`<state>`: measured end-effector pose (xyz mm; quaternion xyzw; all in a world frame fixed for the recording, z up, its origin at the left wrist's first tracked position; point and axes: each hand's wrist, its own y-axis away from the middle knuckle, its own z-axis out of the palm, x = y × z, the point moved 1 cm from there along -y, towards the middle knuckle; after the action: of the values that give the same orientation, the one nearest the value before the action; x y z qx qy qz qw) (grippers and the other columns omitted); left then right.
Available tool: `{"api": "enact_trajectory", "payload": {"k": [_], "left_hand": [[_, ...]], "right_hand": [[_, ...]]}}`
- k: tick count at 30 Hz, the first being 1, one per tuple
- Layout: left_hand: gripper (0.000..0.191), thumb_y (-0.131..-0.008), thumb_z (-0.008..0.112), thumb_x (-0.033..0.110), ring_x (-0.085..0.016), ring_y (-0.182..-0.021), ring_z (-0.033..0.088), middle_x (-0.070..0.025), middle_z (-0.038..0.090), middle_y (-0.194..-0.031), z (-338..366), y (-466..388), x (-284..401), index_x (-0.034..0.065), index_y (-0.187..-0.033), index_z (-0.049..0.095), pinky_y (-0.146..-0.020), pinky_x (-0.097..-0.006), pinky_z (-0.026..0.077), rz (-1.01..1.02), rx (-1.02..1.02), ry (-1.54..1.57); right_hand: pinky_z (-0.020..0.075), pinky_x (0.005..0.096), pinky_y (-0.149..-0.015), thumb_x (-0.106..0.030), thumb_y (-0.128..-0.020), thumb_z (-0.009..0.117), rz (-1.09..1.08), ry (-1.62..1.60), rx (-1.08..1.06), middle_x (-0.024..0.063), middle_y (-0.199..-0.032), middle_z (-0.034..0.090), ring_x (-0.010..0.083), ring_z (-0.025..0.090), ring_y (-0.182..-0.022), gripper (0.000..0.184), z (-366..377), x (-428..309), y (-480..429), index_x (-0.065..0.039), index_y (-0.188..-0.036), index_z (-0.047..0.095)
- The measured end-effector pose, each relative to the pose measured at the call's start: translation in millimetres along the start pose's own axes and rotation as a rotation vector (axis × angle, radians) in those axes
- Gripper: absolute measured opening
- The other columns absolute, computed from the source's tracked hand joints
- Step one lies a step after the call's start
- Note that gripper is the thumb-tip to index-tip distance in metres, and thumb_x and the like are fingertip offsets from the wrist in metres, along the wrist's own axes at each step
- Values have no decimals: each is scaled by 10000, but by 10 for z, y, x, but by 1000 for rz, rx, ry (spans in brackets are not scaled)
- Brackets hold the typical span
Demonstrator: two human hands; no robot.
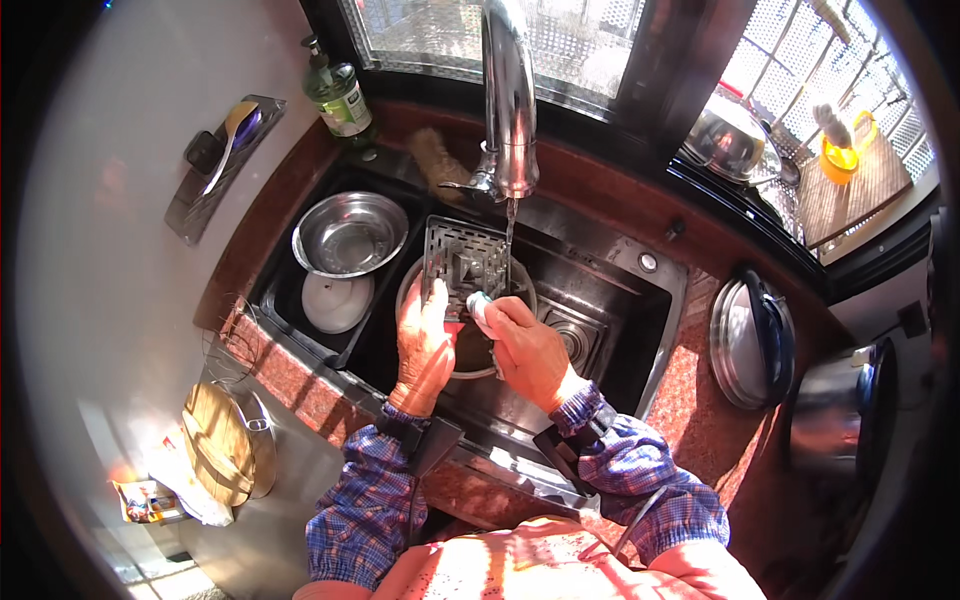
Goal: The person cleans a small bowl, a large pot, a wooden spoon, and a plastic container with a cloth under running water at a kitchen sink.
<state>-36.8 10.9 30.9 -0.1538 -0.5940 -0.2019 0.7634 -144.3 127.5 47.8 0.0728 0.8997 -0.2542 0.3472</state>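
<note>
My left hand (426,341) grips the lower left edge of a slotted rectangular tray (459,251), tilted over a round basin (528,294) in the sink. My right hand (527,345) is closed around a small whitish object (480,306), possibly a brush or cloth, at the tray's lower right corner. A thin stream of water runs from the chrome faucet (516,161) beside the tray's right edge. The basin's inside is mostly hidden by the tray and hands.
A steel bowl (350,234) and a pale round lid (337,301) lie in the left compartment. A green pump bottle (345,105) stands behind it. Stacked lids (739,341) and a steel pot (827,412) are at the right. The sink drain (571,341) shows beside the basin.
</note>
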Motion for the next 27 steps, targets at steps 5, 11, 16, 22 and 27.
{"api": "enact_trajectory", "payload": {"k": [5,11,16,22,27], "left_hand": [[393,-1047,399,404,-105,-921,582,-21,596,-1069,333,91,104,63,-1163,556,-744,-257,504,-297,7,484],[367,-1057,382,367,-132,-879,576,-32,595,-937,-90,46,-5,61,-1001,578,-805,-278,485,-228,-110,461],[371,-1039,440,338,-174,-968,615,-94,637,-1076,17,124,194,22,-1181,573,-869,-320,502,-182,11,451],[327,-998,487,182,-212,-1081,615,-120,621,-1195,-188,113,138,11,-1272,540,-968,-367,486,-307,-109,645],[339,-966,536,132,-221,-1084,625,-127,631,-1186,-161,77,239,18,-1285,541,-970,-383,494,-271,-298,448]], "right_hand": [[544,380,-700,-107,-802,653,118,156,6,65,-1086,579,280,646,-923,328,144,-176,-271,-89,-1121,583],[561,377,-691,-80,-796,644,-59,124,-7,56,-1079,587,266,653,-897,365,217,-174,-154,-117,-1155,587],[538,406,-700,-11,-775,587,104,137,-43,70,-1097,582,331,645,-868,386,48,280,-47,-85,-1154,580],[535,388,-709,29,-797,564,93,-117,46,84,-1127,569,322,636,-880,428,72,157,-10,-60,-1216,550],[501,261,-723,86,-840,499,162,-506,87,105,-1120,563,174,618,-859,414,35,252,-56,4,-1241,563]]}}
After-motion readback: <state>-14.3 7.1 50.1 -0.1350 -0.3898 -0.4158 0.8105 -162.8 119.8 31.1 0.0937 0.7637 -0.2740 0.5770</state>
